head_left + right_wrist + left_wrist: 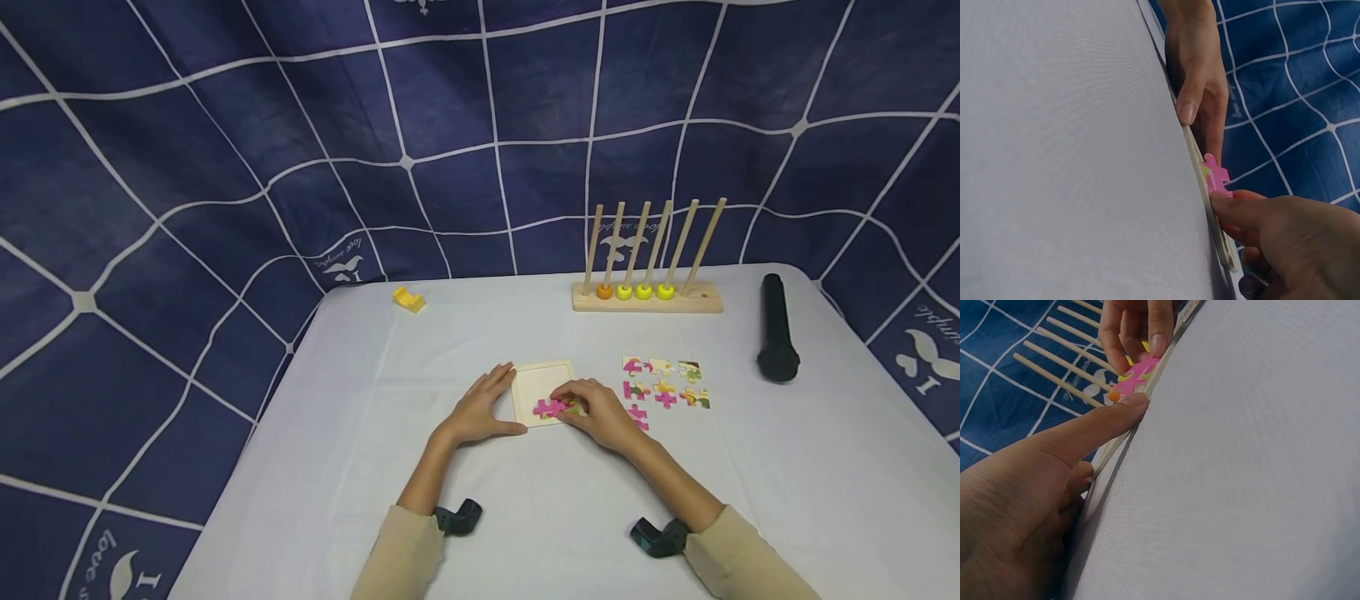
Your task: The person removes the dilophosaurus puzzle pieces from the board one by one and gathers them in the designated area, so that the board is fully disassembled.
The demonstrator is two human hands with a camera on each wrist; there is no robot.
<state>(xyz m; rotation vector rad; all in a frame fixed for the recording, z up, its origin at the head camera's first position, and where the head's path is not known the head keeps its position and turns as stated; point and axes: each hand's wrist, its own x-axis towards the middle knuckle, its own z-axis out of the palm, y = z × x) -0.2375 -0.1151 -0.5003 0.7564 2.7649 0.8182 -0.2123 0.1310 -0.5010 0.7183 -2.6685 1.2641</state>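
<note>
A square wooden puzzle tray (536, 382) with a raised rim lies on the table. My left hand (477, 410) rests along its left side, fingers extended toward the far corner and thumb touching the near corner. Over the near right part of the tray, my right hand (597, 413) pinches a pink jigsaw piece (1216, 178) between thumb and fingers. The piece shows tilted up from the tray in the right wrist view. Pink and green also show under the right fingers, but the hand partly hides that corner. Several loose jigsaw pieces (664, 400) lie right of the tray.
A wooden peg rack (648, 305) with upright rods and a few orange and yellow beads stands at the back. A black microphone-shaped object (777, 329) lies at the right. Back left sits a small yellow block (408, 300). A blue checked cloth (450, 100) hangs behind the white table.
</note>
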